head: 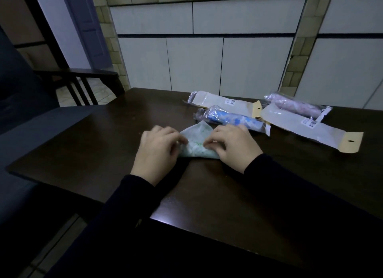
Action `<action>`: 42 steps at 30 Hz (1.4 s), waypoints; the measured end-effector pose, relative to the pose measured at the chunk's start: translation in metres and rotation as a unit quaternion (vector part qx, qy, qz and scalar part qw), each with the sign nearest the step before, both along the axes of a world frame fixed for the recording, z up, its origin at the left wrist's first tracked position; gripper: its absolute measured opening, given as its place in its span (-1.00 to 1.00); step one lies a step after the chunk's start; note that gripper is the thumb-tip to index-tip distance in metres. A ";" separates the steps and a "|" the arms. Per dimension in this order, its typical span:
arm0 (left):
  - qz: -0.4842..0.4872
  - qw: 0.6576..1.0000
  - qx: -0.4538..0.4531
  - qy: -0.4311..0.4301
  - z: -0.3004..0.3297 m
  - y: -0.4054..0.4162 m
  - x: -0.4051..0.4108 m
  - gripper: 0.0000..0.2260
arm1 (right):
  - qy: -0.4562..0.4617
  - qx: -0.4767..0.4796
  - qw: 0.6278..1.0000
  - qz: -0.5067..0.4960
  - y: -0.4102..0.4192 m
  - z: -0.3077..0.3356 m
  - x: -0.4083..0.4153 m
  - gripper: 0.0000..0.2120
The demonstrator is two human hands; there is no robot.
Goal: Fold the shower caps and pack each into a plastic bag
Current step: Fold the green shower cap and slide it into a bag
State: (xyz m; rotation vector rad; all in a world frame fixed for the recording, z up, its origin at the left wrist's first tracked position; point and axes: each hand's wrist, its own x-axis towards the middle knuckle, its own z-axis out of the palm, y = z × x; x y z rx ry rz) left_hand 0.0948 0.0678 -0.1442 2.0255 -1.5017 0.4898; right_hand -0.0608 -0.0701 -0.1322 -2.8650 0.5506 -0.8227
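A pale shower cap with a green print (196, 139) lies folded into a rough triangle on the dark table (87, 151). My left hand (158, 151) pinches its left side with curled fingers, and my right hand (233, 148) pinches its right side. Just behind it lies a rolled blue cap in a clear plastic bag (232, 119). A rolled pink cap in a bag (296, 105) sits at the back right. Two flat bags with paper headers lie nearby, one (226, 103) behind the blue roll, one (315, 128) to the right.
A tiled wall rises directly behind the table. A dark wooden chair (83, 80) stands at the back left, and a grey bench or seat (31, 136) runs along the table's left edge.
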 end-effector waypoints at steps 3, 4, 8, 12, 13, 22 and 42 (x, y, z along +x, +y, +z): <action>-0.029 0.994 0.039 0.103 0.001 0.001 -0.003 -0.65 | 0.091 0.001 0.996 -0.017 0.003 0.001 -0.002 -0.71; -0.021 0.991 0.046 0.123 0.000 0.001 -0.002 -0.64 | 0.105 0.002 0.994 -0.025 0.004 0.001 -0.003 -0.67; -0.034 0.992 0.080 0.093 -0.004 0.006 0.000 -0.68 | 0.143 0.026 0.987 -0.064 0.011 0.000 -0.006 -0.58; -0.038 0.992 0.075 0.097 -0.006 0.008 0.003 -0.66 | 0.133 -0.002 0.987 -0.091 0.015 0.000 -0.007 -0.62; -0.034 0.992 0.074 0.095 -0.006 0.008 0.003 -0.67 | 0.133 -0.006 0.987 -0.092 0.015 0.000 -0.007 -0.62; -0.041 0.995 0.045 0.083 -0.007 0.015 -0.006 -0.79 | 0.091 0.181 0.977 -0.068 0.003 0.003 -0.020 -0.72; 0.004 0.998 0.057 0.038 -0.002 -0.015 -0.012 -0.79 | 0.047 -0.046 0.993 -0.101 0.004 -0.009 -0.005 -0.73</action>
